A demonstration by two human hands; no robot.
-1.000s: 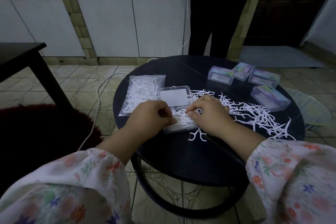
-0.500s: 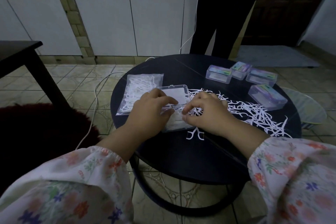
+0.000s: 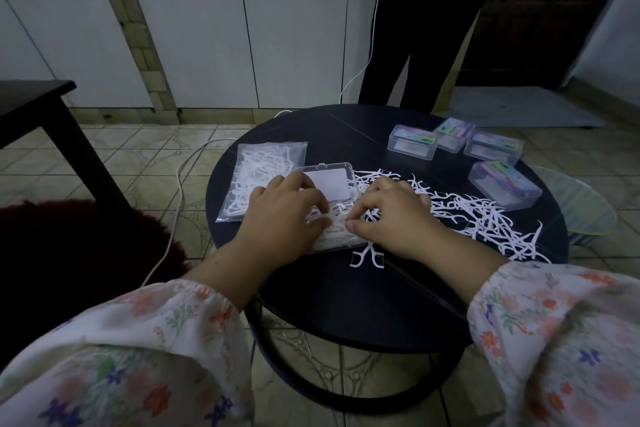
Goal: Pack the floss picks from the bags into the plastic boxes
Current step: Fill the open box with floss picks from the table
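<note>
An open clear plastic box [image 3: 337, 241] lies at the table's middle, its base heaped with white floss picks and its lid [image 3: 327, 182] folded back. My left hand [image 3: 280, 215] grips the box's left side, fingers curled over the hinge and thumb on the picks. My right hand [image 3: 391, 215] pinches floss picks at the box's right edge. Loose floss picks [image 3: 485, 218] spread to the right. A clear bag of picks [image 3: 263, 170] lies left of the box. Two picks [image 3: 367, 257] lie in front.
Several closed plastic boxes [image 3: 412, 142] stand at the round black table's [image 3: 346, 305] far right. A person in dark trousers [image 3: 412, 45] stands behind the table. A white cable [image 3: 180, 184] runs over the tiled floor, and a dark table [image 3: 34, 104] stands to the left.
My left hand has gone from a fist beside the box to lying over its hinge and picks. My right hand has stayed at the box's right edge, fingers working the picks.
</note>
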